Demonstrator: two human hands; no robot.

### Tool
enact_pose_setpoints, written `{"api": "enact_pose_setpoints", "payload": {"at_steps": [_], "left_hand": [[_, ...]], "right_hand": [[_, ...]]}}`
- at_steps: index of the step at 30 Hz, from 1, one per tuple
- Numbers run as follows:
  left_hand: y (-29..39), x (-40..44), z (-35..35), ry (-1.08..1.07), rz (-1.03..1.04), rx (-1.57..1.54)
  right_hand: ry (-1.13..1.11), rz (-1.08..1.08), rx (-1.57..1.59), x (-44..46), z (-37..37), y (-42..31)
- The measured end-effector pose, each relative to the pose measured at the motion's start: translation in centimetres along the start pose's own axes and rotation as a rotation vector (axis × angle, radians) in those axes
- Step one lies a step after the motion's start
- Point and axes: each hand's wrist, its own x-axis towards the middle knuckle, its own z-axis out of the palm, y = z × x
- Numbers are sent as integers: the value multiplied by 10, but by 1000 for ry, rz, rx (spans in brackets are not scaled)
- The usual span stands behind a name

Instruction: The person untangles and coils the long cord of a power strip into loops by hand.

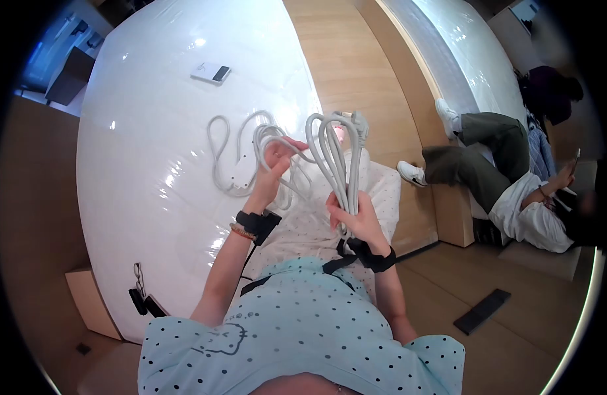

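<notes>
My right hand (pixel 359 217) is closed around a bundle of looped grey-white cable (pixel 336 158), whose loops stand up above the fist. A grey plug (pixel 360 126) shows at the bundle's top right. My left hand (pixel 275 168), to the left of the bundle, has its fingers bent around more loops of the same cable. Further loose cable (pixel 218 158) lies in curves on the white plastic-covered surface (pixel 138 164) beyond that hand. Part of the cable hangs down over my lap.
A white power bank (pixel 211 73) lies on the white surface. Dark items (pixel 145 301) are at its lower left. Wooden panels (pixel 356 66) run beyond it. A seated person (pixel 474 164) holding a phone is at the right. A dark flat object (pixel 482 311) lies on the floor.
</notes>
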Motion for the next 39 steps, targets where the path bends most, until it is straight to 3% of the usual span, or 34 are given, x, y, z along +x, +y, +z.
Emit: {"api": "enact_pose_setpoints", "payload": {"at_steps": [4,7,10,13,19,22,25,31,34,37,39], "left_hand": [[30,-16,25,17,38,-8],[37,-22,33,47,7,56],[45,-23,36,-1,-2,12],[49,-24,34,6,-33,-136],[46,-23,35,199,8,-81],[57,-21,42,-20,46,-109],[74,-18,55,78,23,-74],[76,-18,53,139,15,-120],[78,-19,51,248,64,-33],[79,-19,49,342,86,-11],[74,-19,51,299,68,-75]], "right_hand": [[57,-24,-225,13,6,2],[-49,-104,-475,19,14,-4],[-37,-213,-511,22,22,3],[-35,-174,-531,22,24,2],[-26,-200,-588,21,24,-8],[-103,-121,-612,21,24,-8],[-180,-108,-643,24,26,-3],[-20,-279,-842,23,41,-14],[231,-294,-805,17,44,-8],[408,-472,-887,13,41,-21],[306,-434,-938,16,41,-21]]}}
